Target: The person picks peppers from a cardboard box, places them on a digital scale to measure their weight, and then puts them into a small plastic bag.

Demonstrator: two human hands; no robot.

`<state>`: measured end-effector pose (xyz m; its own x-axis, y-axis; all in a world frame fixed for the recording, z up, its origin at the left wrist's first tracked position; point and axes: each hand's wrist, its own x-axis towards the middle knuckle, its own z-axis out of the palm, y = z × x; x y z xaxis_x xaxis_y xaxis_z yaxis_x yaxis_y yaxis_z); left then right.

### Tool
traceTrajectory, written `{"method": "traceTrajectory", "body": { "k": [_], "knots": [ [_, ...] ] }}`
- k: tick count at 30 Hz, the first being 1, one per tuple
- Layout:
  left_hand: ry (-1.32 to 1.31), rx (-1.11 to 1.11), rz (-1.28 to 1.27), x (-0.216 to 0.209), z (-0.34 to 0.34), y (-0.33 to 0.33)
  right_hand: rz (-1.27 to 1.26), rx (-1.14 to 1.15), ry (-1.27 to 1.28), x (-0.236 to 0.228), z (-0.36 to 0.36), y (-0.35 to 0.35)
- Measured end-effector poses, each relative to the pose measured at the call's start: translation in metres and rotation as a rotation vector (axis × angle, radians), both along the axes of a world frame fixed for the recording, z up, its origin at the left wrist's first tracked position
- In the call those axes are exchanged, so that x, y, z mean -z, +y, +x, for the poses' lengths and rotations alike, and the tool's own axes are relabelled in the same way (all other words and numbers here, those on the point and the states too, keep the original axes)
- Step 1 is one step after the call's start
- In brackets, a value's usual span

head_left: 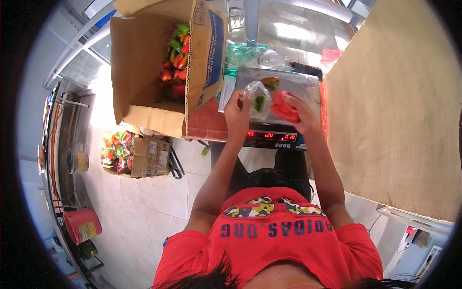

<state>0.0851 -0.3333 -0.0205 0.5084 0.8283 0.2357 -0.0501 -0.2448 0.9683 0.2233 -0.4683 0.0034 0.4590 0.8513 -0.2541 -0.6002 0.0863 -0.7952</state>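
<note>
My left hand (237, 108) pinches the edge of a small clear plastic bag (262, 111), with a green pepper (259, 101) showing inside it. Just right of the bag, my right hand (304, 114) grips a red pepper (284, 108), whose outline is slightly blurred. Both hands are over the metal plate (248, 74) of a digital scale with a lit red display (269, 135). An orange-green pepper (271, 82) lies on the plate beyond the bag.
A large open cardboard box (144, 72) of red and green peppers (179, 60) stands at the left. Lower left, a smaller box (149, 156) holds bagged peppers. Plastic bags (243, 54) and a dark phone-like object (308, 71) lie beyond the scale. A broad tan board (394, 111) rises at the right.
</note>
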Motion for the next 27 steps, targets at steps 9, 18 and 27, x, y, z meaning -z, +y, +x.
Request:
{"method": "traceTrajectory", "body": {
  "k": [9, 18, 27],
  "knots": [
    [-0.025, 0.031, 0.038, 0.006, 0.003, -0.011, 0.171, 0.321, -0.074, 0.087, -0.028, 0.073],
    [-0.220, 0.018, -0.196, 0.017, -0.008, 0.011, -0.533, -0.097, -0.811, 0.053, 0.041, 0.057],
    [-0.118, -0.002, -0.145, -0.004, -0.009, 0.014, -0.575, 0.052, -1.860, 0.078, 0.077, 0.100]
  ]
}}
